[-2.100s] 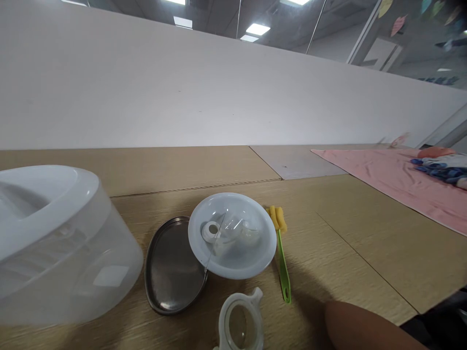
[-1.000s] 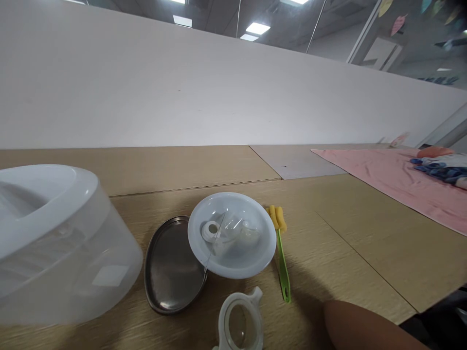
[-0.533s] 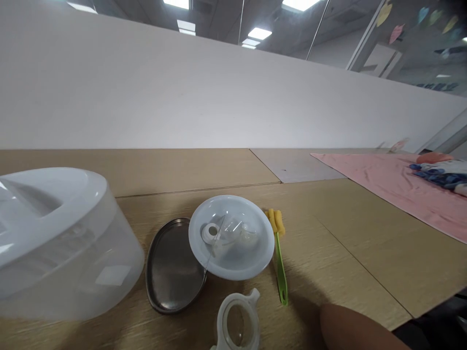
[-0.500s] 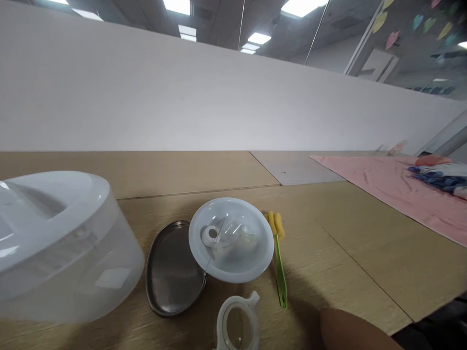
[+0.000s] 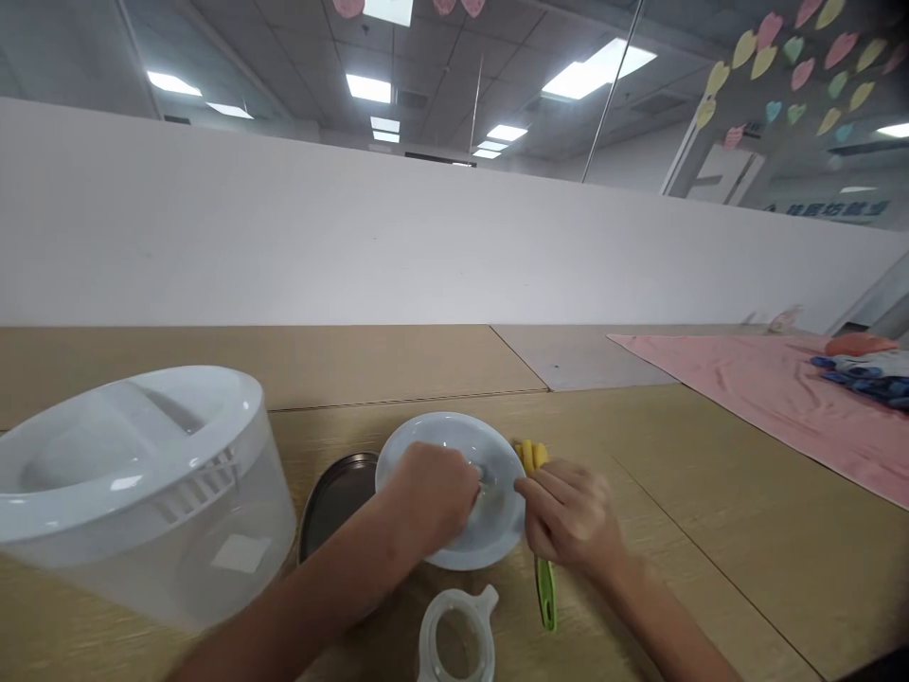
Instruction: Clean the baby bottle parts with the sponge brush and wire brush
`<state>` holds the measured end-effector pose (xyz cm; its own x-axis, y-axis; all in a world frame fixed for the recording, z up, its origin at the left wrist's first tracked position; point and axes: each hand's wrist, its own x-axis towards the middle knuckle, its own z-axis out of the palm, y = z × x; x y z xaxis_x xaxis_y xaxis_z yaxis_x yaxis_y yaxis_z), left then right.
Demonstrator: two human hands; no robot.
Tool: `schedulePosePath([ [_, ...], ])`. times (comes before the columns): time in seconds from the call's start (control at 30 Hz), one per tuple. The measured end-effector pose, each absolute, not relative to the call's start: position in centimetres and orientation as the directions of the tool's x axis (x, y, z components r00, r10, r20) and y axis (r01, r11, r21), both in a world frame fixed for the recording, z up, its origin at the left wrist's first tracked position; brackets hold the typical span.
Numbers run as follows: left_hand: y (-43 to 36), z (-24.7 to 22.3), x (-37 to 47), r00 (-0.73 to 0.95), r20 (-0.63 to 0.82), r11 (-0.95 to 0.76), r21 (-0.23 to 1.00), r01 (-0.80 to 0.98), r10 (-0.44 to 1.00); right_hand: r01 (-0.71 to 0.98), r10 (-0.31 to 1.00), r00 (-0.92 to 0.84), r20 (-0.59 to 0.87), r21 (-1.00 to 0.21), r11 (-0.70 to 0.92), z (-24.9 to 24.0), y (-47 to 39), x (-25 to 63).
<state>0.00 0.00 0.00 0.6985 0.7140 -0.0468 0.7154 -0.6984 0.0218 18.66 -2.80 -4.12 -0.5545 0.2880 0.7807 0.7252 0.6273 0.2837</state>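
Note:
A white bowl (image 5: 461, 554) stands at the middle of the table, partly over a dark metal tray (image 5: 333, 502). My left hand (image 5: 433, 493) reaches into the bowl with its fingers curled; what they hold is hidden. Pinched at the bowl's right rim is my right hand (image 5: 572, 511), thumb and forefinger closed on the edge. A sponge brush with a yellow head (image 5: 531, 455) and a green handle lies under and beside my right hand. Nearer to me sits a white ring-shaped piece (image 5: 426, 637) with a small tab.
At the left stands a large translucent container (image 5: 234, 502) with a white lid. A pink cloth (image 5: 745, 388) covers the far right of the table, with folded blue and white fabric (image 5: 870, 374) on it. A white partition (image 5: 426, 246) rises behind the table.
Both my hands have come into view, the left into the bowl and the right onto its rim. The whole view has shifted, with the table lower in the picture.

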Motion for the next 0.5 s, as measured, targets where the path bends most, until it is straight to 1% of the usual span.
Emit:
schedulePosePath([
  [0.03, 0.9, -0.5, 0.6, 0.692, -0.057, -0.693, 0.001, 0.721, 0.72, 0.774, 0.38, -0.507, 0.774, 0.214, 0.596, -5.2, -3.0, 19.0],
  [0.1, 2.2, -1.5, 1.3, 0.64, -0.094, -0.646, -0.057, 0.761, 0.762, 0.874, 0.58, -0.32, 0.749, -0.002, 0.486, -7.8, -4.2, 19.6],
  [0.13, 2.6, -2.0, 1.3, 0.612, -0.111, -0.62, -0.069, 0.781, 0.783, 0.906, 0.672, -0.223, 0.706, -0.103, 0.41, -9.1, -5.1, 19.7],
  [0.17, 2.8, -2.5, 1.3, 0.586, -0.119, -0.595, -0.073, 0.8, 0.802, 0.931, 0.745, -0.145, 0.652, -0.165, 0.326, -10.3, -5.9, 19.7],
  [0.2, 2.9, -2.9, 1.2, 0.564, -0.121, -0.574, -0.068, 0.816, 0.817, 0.95, 0.794, -0.087, 0.602, -0.19, 0.248, -11.4, -6.7, 19.6],
  [0.3, 2.8, -3.7, 1.0, 0.534, -0.118, -0.542, -0.052, 0.839, 0.837, 0.981, 0.859, 0.051, 0.51, -0.188, 0.053, -13.6, -8.0, 19.0],
  [0.4, 2.8, -3.8, 0.9, 0.531, -0.119, -0.54, -0.066, 0.839, 0.839, 0.98, 0.866, 0.132, 0.482, -0.197, -0.04, -14.4, -8.0, 18.6],
  [0.5, 2.8, -3.8, 0.7, 0.53, -0.13, -0.543, -0.096, 0.834, 0.838, 0.969, 0.852, 0.183, 0.49, -0.235, -0.073, -14.9, -7.7, 18.8],
])
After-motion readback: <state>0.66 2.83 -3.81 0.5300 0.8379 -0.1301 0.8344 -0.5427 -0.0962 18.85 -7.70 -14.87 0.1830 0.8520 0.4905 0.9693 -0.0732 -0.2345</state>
